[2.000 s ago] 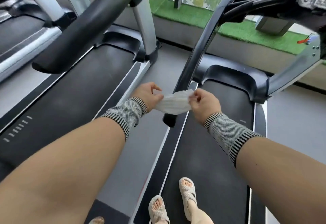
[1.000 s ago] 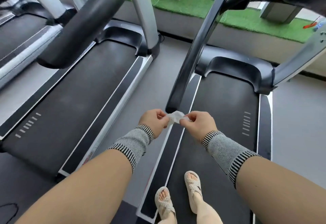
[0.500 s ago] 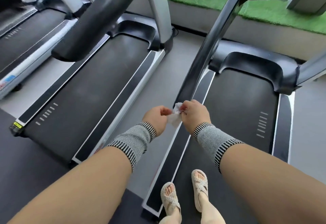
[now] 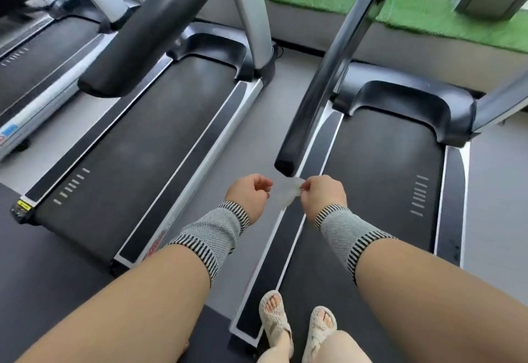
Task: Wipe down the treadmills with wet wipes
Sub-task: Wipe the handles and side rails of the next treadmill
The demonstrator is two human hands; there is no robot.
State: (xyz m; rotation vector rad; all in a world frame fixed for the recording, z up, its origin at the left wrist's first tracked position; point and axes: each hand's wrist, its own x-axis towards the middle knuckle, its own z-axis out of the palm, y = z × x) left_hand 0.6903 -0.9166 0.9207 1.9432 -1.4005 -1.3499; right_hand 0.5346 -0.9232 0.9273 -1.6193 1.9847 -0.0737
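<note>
Grey floor (image 4: 251, 137) carries three treadmills side by side. Right treadmill (image 4: 380, 179): person's sandalled feet (image 4: 297, 328) on its near end. Middle treadmill (image 4: 148, 145) left of it, third treadmill (image 4: 43, 57) beyond.

**Both arms out front, hands close together**

Both forearms reach forward and down from the bottom corners of the view, bare except for a grey knitted wrist sleeve with striped edges on each wrist. The left hand (image 4: 250, 194) is turned knuckles up, its fingers curled loosely inward toward the palm; whether they hold anything cannot be told. The right hand (image 4: 323, 195) sits just beside it at the same height, also knuckles up, with thumb and fingertips pinched together on a thin white wipe (image 4: 288, 195) that hangs between the two hands. Two sandalled feet show below, side by side.
</note>
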